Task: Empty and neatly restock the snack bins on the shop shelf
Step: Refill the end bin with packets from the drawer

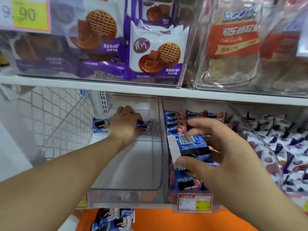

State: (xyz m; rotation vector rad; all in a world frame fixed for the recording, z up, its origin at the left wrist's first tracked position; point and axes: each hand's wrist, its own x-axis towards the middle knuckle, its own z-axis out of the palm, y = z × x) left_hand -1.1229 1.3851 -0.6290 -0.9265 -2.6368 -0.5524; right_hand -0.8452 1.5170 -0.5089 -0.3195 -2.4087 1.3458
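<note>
A clear plastic bin (156, 164) stands on the lower shelf, nearly bare inside. My left hand (125, 122) reaches to its back and grips a blue snack packet (141, 125) there. Another blue packet (100, 125) lies at the back left. My right hand (215, 152) holds a small stack of blue snack packets (193, 147) above the neighbouring bin (176, 177), which is filled with blue and red packets.
The upper shelf (100, 85) carries clear bins of purple waffle biscuit packs (156, 52) and red cola candy bags (233, 39). A bin of purple-white packets (283, 147) sits at right. Below, more blue packets (113, 219) lie by an orange surface (183, 220). A price label (195, 201) hangs in front.
</note>
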